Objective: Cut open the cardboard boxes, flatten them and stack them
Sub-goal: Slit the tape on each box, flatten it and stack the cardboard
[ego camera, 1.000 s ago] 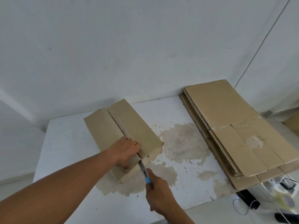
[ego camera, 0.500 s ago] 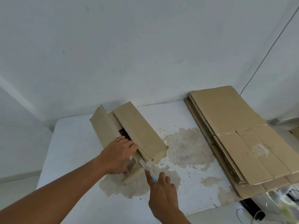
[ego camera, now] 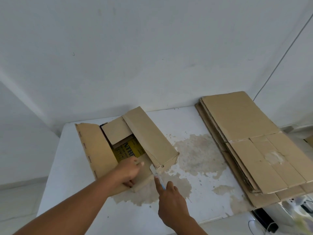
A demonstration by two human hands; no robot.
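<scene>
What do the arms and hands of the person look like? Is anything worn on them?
Both forearms are bare as far as the frame shows: no sleeve reaches the left forearm or the right forearm. The left hand and the right hand carry no glove. No watch, bracelet or ring is visible, though small details are slightly blurred.

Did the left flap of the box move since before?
Yes. The left flap has swung open, away from the right flap, which still lies closed, and now leans out toward the table's left edge.
</scene>
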